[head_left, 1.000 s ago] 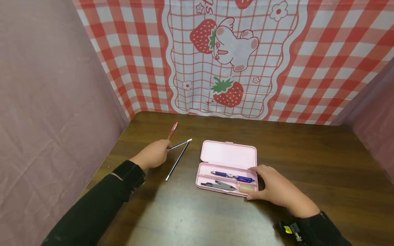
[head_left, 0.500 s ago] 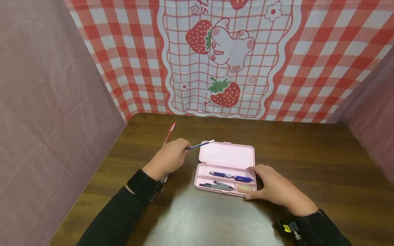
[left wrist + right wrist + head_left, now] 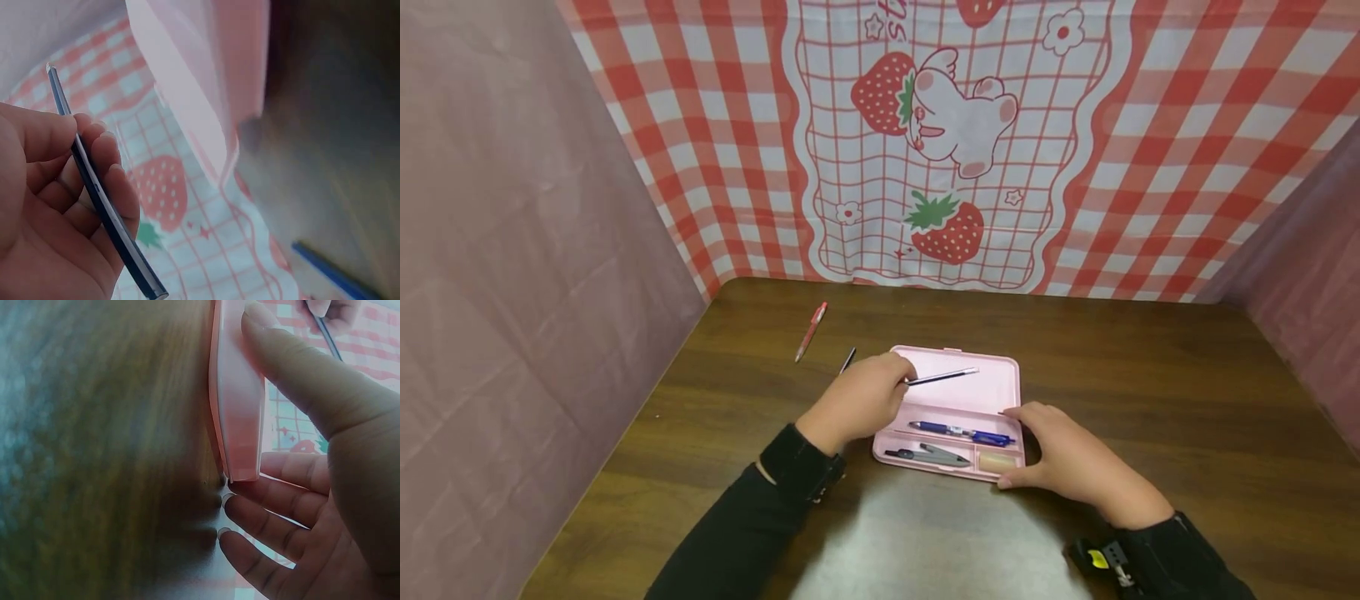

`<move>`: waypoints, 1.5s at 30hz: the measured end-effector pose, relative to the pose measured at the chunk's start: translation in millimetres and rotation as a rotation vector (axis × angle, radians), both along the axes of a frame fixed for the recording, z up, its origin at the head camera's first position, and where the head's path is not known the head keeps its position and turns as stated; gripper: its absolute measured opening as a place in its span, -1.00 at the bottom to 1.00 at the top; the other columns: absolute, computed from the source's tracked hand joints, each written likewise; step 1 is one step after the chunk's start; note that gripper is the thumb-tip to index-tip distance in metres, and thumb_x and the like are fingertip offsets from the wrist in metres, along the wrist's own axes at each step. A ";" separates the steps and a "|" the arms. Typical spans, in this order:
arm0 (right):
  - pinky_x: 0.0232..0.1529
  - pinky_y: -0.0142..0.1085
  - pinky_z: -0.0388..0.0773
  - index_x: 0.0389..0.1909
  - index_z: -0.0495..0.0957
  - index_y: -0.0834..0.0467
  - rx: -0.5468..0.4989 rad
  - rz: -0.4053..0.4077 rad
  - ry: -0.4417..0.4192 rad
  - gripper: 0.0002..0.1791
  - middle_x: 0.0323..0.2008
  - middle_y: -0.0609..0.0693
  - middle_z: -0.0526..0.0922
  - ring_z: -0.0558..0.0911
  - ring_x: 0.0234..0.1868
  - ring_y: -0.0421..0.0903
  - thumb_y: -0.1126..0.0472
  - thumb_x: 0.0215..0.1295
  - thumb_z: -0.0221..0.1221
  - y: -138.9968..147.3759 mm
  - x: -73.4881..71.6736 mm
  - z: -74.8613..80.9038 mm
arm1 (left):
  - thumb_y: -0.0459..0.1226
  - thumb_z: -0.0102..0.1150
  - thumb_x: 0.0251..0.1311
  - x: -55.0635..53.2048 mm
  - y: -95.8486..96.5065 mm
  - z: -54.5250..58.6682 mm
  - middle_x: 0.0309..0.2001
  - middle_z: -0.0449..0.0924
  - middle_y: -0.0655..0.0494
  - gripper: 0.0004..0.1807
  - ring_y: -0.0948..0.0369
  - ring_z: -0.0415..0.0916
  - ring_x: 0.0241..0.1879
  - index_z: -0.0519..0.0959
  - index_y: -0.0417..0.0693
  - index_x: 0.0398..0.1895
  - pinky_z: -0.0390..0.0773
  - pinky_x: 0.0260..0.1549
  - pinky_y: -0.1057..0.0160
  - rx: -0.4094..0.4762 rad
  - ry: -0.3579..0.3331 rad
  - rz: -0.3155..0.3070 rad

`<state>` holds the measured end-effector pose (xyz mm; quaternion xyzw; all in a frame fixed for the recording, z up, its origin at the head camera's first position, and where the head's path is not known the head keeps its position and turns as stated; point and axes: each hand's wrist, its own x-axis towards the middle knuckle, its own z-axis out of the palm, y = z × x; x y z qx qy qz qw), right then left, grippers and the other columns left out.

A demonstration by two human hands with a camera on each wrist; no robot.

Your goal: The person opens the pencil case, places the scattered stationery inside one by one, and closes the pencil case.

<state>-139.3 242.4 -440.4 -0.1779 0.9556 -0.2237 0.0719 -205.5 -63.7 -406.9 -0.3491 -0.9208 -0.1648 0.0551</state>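
My left hand (image 3: 865, 396) pinches a dark, pale-striped pencil (image 3: 943, 377) between thumb and fingertips, above the open pink pencil case (image 3: 955, 360). The left wrist view shows the pencil (image 3: 100, 187) slanting across the palm. With thumb at the front and fingers at the back, my right hand (image 3: 1067, 454) grips the case's right end; the right wrist view shows the case's side wall (image 3: 240, 419) between them. A blue pen (image 3: 962, 433) lies in the rear compartment. In front are a grey compass (image 3: 928, 454) and a yellowish eraser (image 3: 996, 462).
A red pen (image 3: 811, 332) lies on the wooden table (image 3: 1150, 375) at the back left. A second pencil (image 3: 847, 360) is mostly hidden behind my left hand. A checked strawberry cloth (image 3: 955, 183) hangs along the rear edge, with pinkish curtains at both sides.
My left hand has carried the pencil right, from beside the second pencil to over the case. The right hand keeps its grip on the case. The head view has shifted slightly.
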 end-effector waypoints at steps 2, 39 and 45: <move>0.20 0.19 0.44 0.30 0.47 0.27 0.000 -0.003 -0.001 0.15 0.17 0.20 0.56 0.52 0.17 0.15 -0.46 -0.16 0.49 -0.1 0.2 0.3 | -0.30 0.09 0.47 1.2 8.9 -1.4 -0.06 0.68 0.10 -0.81 0.18 0.63 -0.03 0.65 -0.06 0.01 0.56 0.06 0.17 -0.028 -0.011 -0.009; 0.18 0.16 0.47 0.30 0.47 0.28 -0.010 0.001 0.004 0.14 0.16 0.19 0.57 0.53 0.16 0.14 -0.46 -0.15 0.49 0.1 0.6 0.4 | -0.28 0.16 0.46 4.1 63.9 -21.4 -0.27 0.62 0.25 -0.82 0.28 0.55 -0.27 0.73 0.12 -0.05 0.58 -0.15 0.23 -0.421 -0.034 -0.136; 0.18 0.16 0.47 0.30 0.47 0.28 -0.012 -0.001 0.001 0.15 0.16 0.19 0.57 0.53 0.17 0.14 -0.46 -0.15 0.49 0.2 0.8 -0.2 | -0.25 0.18 0.45 7.5 61.7 -22.5 -0.28 0.60 0.25 -0.82 0.30 0.51 -0.30 0.74 0.11 -0.04 0.57 -0.18 0.26 -0.425 -0.039 -0.136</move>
